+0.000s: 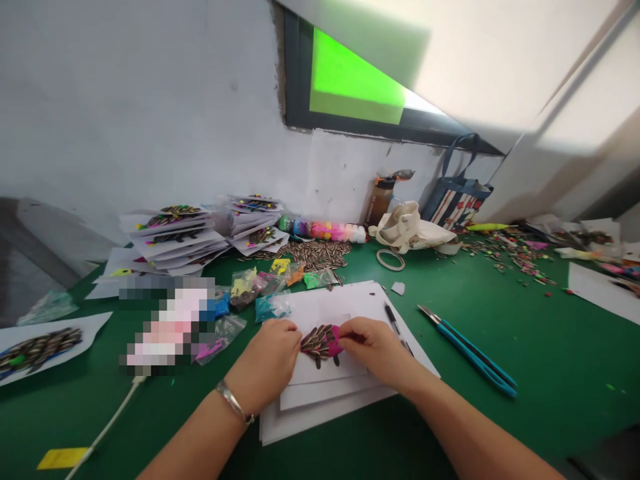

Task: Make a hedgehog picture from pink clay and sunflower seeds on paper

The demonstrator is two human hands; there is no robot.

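A small craft piece (320, 343) of striped sunflower seeds stuck on pink clay lies on a stack of white paper sheets (345, 400) on the green table. My left hand (265, 363) has its fingers curled and pressing at the piece's left edge. On the pink right side of the piece my right hand (380, 350) pinches with fingertips together. A bracelet circles my left wrist.
Blue scissors (470, 353) lie to the right, a pen (393, 319) on the paper. Small bags of coloured clay (260, 290), a heap of seeds (320, 253), stacked finished sheets (175, 240), clay pots (325, 231), a tape ring (390, 260), bags and a bottle sit behind.
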